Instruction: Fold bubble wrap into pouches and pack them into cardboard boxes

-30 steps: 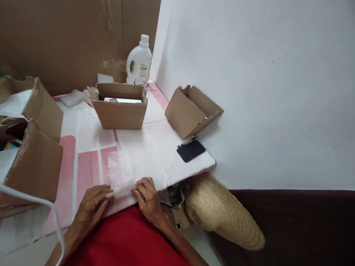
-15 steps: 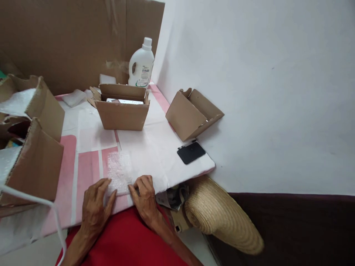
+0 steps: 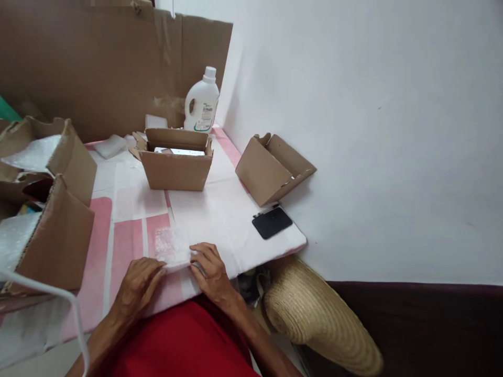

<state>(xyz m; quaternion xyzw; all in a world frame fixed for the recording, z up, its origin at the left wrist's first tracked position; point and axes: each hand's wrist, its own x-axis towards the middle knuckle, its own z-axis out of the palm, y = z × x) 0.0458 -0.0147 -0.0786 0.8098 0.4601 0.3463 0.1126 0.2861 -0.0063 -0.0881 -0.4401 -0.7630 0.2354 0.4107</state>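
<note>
A small clear sheet of bubble wrap (image 3: 172, 245) lies near the table's front edge, between my hands. My left hand (image 3: 139, 283) pinches its near left corner, thumb and fingers pressed together. At the near right side, my right hand (image 3: 210, 269) grips the sheet's edge between bent fingers and thumb. The near edge looks raised and turned up between the two hands. Part of the right edge is hidden behind my right fingers.
An open carton (image 3: 176, 170) with a white box inside stands ahead, before a white bottle (image 3: 203, 104). Larger cartons (image 3: 65, 235) fill the left, near a white cable (image 3: 58, 290). A tilted carton (image 3: 267, 170), a black phone (image 3: 272, 222) and a straw hat (image 3: 314, 314) are right.
Both hands have closed on the near edge of the bubble wrap, which has lifted and folded back, so the sheet looks shorter. The view has shifted slightly, placing things lower.
</note>
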